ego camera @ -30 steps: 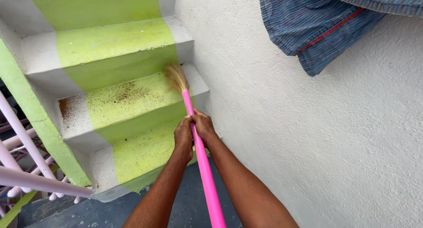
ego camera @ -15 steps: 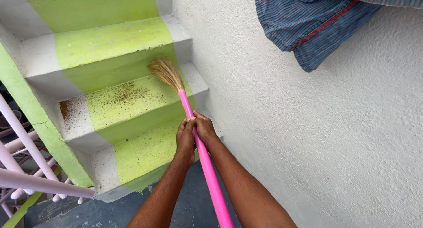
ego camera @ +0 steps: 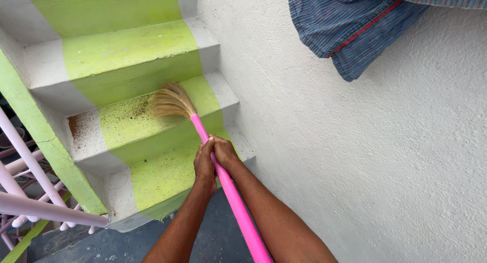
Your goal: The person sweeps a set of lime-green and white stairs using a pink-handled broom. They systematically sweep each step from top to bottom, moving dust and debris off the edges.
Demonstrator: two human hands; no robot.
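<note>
Both of my hands grip the pink handle of a broom [ego camera: 238, 204]. My left hand [ego camera: 204, 164] wraps the handle from the left, and my right hand [ego camera: 224, 152] holds it just beside, from the right. The straw-coloured bristles [ego camera: 171, 101] rest on the second step [ego camera: 133, 122] of a white staircase with a lime-green painted strip. Brown dirt specks lie scattered over that step, thickest at its left end [ego camera: 76, 125].
A rough white wall [ego camera: 365, 156] runs along the right of the stairs. Blue striped cloth [ego camera: 350, 24] hangs against it at the top. A pale pink railing [ego camera: 30, 202] stands at the lower left. Dark grey floor [ego camera: 101, 245] lies below the bottom step [ego camera: 162, 179].
The broom head has swept leftward across the second step, from near the wall to the middle of the green strip. My hands stayed together on the handle.
</note>
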